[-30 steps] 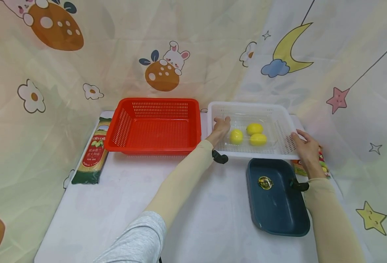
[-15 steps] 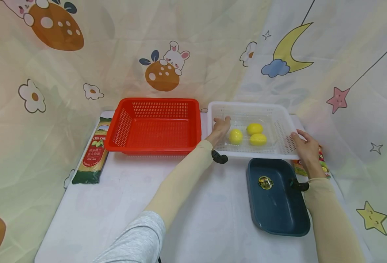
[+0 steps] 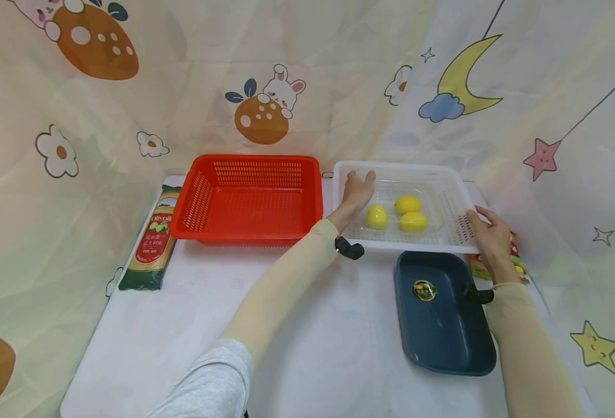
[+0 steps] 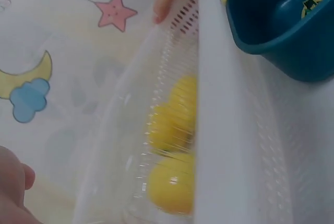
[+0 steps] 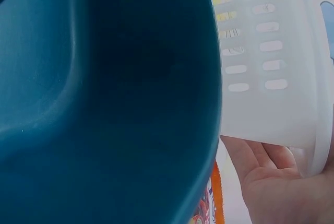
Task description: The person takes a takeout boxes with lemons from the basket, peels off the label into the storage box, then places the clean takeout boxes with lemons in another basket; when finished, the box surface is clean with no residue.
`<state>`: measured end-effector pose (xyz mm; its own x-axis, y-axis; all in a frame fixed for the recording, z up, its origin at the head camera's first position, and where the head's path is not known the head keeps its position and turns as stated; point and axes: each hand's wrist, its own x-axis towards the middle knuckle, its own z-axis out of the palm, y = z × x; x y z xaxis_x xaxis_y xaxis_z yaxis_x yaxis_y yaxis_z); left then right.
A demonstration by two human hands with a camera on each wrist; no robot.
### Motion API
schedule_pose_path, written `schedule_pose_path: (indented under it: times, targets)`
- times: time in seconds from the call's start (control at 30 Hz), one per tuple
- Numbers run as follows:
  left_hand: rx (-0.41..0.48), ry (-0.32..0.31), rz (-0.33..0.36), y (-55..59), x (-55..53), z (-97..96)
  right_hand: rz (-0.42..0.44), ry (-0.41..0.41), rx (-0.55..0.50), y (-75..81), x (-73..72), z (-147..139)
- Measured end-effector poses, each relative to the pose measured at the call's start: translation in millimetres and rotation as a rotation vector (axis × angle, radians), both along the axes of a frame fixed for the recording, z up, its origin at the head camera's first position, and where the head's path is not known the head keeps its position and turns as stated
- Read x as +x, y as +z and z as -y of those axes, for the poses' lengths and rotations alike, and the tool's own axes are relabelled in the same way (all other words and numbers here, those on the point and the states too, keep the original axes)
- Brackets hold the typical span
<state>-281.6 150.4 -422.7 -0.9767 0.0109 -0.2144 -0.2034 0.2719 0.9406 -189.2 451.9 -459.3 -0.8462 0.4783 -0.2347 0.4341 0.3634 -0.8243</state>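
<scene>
A white plastic basket stands at the back right. Inside it lies a clear plastic container with three yellow lemons. My right hand grips the basket's right end, thumb on the rim; in the right wrist view the fingers of the right hand reach beneath the basket's corner. Over the basket's left end, left of the lemons, is my left hand, its fingers spread and slightly bent. Nothing shows in its grasp. In the left wrist view only a piece of the left hand appears at the lower left.
Left of the white basket stands a red basket. A dark blue basin sits in front of the white basket. A pasta packet lies at the table's left edge, and a colourful packet is partly hidden under my right wrist.
My left hand has shifted slightly up and to the right over the white basket. The right hand keeps its hold on the basket's right end. The head view has turned a little.
</scene>
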Motion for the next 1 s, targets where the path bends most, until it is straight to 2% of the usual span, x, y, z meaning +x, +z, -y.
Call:
schedule_pose_path:
  times: [0.1,0.23,0.37,0.47,0.63,0.77,0.9,1.0]
  targets:
    - [-0.01,-0.04,-0.038,10.2,3.8,7.5,0.009,0.002,-0.005,-0.2,-1.1,0.5]
    - [-0.008,-0.119,-0.062,27.1,12.4,26.7,0.016,0.004,-0.013,-0.9,-2.8,1.5]
    - [0.037,-0.183,-0.108,41.8,26.2,51.5,0.015,-0.01,-0.014,-1.2,-4.8,1.5]
    - [0.059,-0.211,-0.139,48.1,38.3,70.5,0.018,-0.018,-0.013,-0.6,-5.2,-0.1]
    - [0.086,-0.215,-0.188,53.1,55.9,100.9,0.036,-0.02,-0.018,1.2,-3.5,-4.6]
    - [0.09,-0.188,-0.237,54.8,67.6,127.2,0.048,-0.036,-0.021,2.4,-1.7,-7.5]
    - [0.047,-0.152,-0.282,56.7,77.9,157.6,0.067,-0.054,-0.023,4.1,1.1,-9.0]
    - [-0.017,-0.116,-0.31,55.1,84.1,181.8,0.066,-0.061,0.009,5.9,2.7,-8.5]
